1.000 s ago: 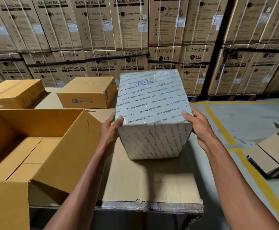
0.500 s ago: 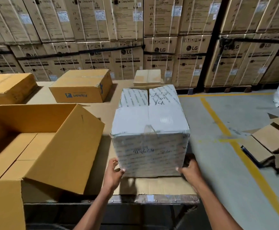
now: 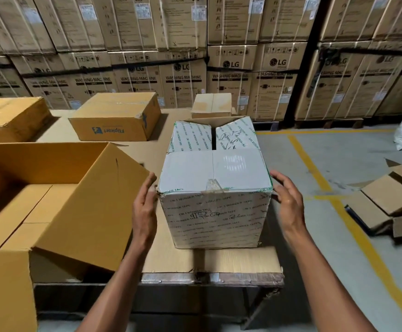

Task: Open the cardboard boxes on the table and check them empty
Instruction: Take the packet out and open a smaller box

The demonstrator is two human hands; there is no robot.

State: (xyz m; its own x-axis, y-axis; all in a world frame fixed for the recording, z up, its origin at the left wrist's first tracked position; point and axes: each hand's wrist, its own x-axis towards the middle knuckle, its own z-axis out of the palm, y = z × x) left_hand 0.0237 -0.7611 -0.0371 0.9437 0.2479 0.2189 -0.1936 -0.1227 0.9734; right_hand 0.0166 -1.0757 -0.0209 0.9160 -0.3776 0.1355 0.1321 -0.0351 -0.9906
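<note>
A white box (image 3: 215,188) printed with tape branding stands upright near the front edge of the worktop (image 3: 240,261), and it is the one being dealt with. The left hand (image 3: 145,207) lies flat against the box's left side near the top corner, fingers straight; the right hand (image 3: 287,200) is at the right top corner with fingers spread and only lightly bent, though motion blur leaves it unclear whether it touches the cardboard. Neither hand holds anything. The box's near top flaps are closed, with a scrap of clear tape (image 3: 212,185) over the seam at the front edge, while the far flaps stand slightly parted and show a dark gap. To my eye the step in hand is settling this box in place ahead of opening it. The next move calls for getting fingers under the near flaps or peeling that tape, then folding all the flaps back so the inside can be seen. To the left, just beside the left arm, a large brown box (image 3: 58,200) already stands open. Further back on the worktop sit a Flipkart box (image 3: 116,116), another brown box (image 3: 10,116) at the far left, and a small carton (image 3: 212,104) behind, all closed and apparently not yet checked.
</note>
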